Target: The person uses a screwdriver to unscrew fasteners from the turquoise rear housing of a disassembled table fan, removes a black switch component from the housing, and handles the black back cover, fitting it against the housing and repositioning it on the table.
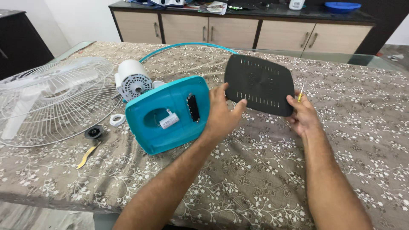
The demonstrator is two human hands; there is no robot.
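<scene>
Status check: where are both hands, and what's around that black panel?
Left hand and right hand hold black slotted panel by opposite edges. Right hand also holds thin yellow tool. Teal fan base beside left hand.

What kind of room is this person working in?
Probably a home dining room: a table under a floral cloth, wooden cabinets behind it, and a blue plate on the dark countertop.
</scene>
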